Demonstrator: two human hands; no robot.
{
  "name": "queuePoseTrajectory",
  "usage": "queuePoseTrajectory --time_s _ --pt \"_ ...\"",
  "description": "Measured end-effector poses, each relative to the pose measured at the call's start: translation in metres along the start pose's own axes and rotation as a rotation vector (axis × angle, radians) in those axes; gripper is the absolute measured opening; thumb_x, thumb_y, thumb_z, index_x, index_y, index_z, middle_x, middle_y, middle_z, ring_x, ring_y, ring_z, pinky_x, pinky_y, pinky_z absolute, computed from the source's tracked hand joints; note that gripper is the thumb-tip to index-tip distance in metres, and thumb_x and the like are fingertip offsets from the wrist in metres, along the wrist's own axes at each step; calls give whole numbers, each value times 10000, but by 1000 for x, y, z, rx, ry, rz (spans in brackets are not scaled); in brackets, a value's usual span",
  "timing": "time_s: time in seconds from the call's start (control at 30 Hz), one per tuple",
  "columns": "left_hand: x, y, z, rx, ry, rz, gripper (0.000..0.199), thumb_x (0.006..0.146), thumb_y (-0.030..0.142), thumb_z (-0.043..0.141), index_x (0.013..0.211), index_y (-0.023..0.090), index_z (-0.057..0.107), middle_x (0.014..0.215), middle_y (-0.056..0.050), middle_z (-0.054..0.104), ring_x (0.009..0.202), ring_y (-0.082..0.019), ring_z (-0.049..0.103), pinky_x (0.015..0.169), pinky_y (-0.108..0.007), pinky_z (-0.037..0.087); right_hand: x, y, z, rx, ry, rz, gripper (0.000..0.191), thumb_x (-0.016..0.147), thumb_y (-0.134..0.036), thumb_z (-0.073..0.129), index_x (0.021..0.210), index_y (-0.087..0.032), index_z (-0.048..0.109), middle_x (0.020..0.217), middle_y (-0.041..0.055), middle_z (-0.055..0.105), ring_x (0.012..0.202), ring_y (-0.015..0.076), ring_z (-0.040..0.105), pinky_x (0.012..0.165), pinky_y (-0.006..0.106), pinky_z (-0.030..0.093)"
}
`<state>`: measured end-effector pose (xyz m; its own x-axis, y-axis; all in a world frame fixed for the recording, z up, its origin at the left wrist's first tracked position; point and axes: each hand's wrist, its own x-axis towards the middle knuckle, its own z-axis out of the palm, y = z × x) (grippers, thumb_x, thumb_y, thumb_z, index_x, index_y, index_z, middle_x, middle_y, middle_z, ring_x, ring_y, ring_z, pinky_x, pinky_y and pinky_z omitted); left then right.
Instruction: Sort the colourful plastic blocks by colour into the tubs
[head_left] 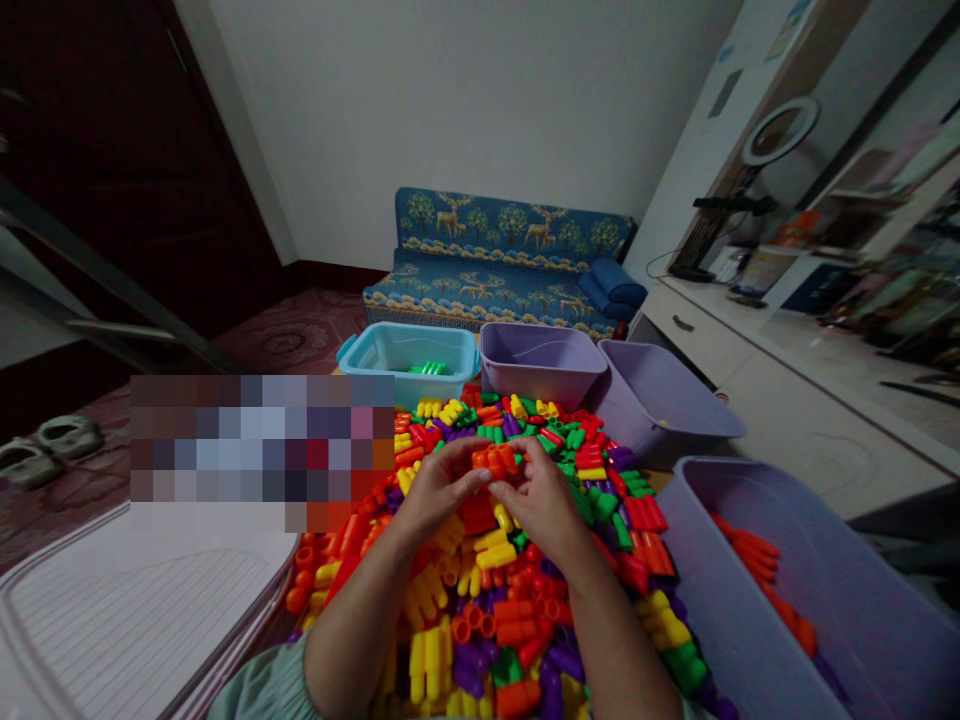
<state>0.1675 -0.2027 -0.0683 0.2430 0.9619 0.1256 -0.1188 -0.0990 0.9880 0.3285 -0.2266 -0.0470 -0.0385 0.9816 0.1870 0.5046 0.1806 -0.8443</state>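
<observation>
My left hand [441, 488] and my right hand [538, 500] meet above a large heap of toy blocks. Between their fingertips they hold an orange block [495, 461] made of bullet-shaped pegs joined side by side. Both hands have their fingers closed on it, which partly hides it. Beneath them spread similar blocks in several colours, such as a yellow block [427, 662], a green block [601, 503], a red block [646, 513] and a purple block [471, 668]. Some lie singly, others are joined in rows.
A light blue bin [397, 388] with green blocks stands beyond the heap. Beside it are a purple bin [540, 382] and another purple bin [637, 432]. A large purple bin [705, 590] at right holds orange blocks. A white lid-like panel [142, 610] lies at left.
</observation>
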Motion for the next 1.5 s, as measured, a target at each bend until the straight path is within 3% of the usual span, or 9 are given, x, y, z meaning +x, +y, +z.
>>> queuePoseTrajectory --time_s 0.23,0.47,0.6,0.77,0.87,1.03,1.17,1.37,1.5 --pt "-2 3 1 210 11 35 498 797 412 680 1202 129 619 1007 -98 708 786 -171 643 707 -262 504 -1 -7 1 11 4 -13 413 747 -179 578 1155 -231 541 772 -12 617 657 145 595 588 251 463" --pt "-6 45 10 608 -24 132 393 846 410 617 1164 188 675 1067 -91 700 888 -199 637 787 -290 487 -8 -16 -12 106 -29 90 306 755 -222 573 1058 -215 532 660 -54 578 537 115 536 506 215 399" --pt "-5 67 14 659 -93 50 431 838 470 605 1154 188 688 1005 -79 725 855 -211 652 758 -292 482 -9 -18 -22 223 -91 113 340 755 -220 572 1093 -222 542 824 -8 643 680 139 612 578 228 459" --pt "16 66 18 503 -160 -94 504 804 522 609 1139 153 683 892 -73 713 703 -187 656 618 -260 477 5 -16 -30 375 -125 167 368 749 -253 569 1113 -199 548 927 27 664 830 187 658 702 283 513" --pt "34 53 21 376 -193 -200 584 764 560 633 1149 122 658 798 -62 686 620 -170 636 549 -242 458 16 -8 -31 427 -109 230 446 723 -298 578 1147 -173 523 1024 71 666 889 211 659 670 282 508" --pt "56 45 28 345 -267 -236 554 739 607 629 951 99 691 720 -32 628 550 -128 568 485 -210 417 30 7 -34 432 -70 350 592 668 -378 612 1202 -155 488 976 81 671 733 188 651 532 255 455" --pt "72 49 33 260 -291 -263 565 721 605 654 972 99 675 701 -19 623 536 -124 572 490 -213 444 42 7 -44 427 -47 344 635 684 -378 614 1257 -158 450 850 36 672 602 159 624 498 251 446" --pt "112 62 40 18 -253 -120 584 720 571 682 1076 107 681 814 -58 683 635 -140 624 556 -225 505 81 -12 -62 519 106 261 568 652 -343 697 1164 -156 535 1011 91 698 773 200 678 567 258 508" --pt "149 65 45 -10 -204 -27 537 791 497 637 1130 81 666 837 -91 704 681 -156 652 588 -230 519 123 -16 -67 568 229 147 427 657 -353 706 1013 -133 618 872 72 712 653 161 650 571 258 517"
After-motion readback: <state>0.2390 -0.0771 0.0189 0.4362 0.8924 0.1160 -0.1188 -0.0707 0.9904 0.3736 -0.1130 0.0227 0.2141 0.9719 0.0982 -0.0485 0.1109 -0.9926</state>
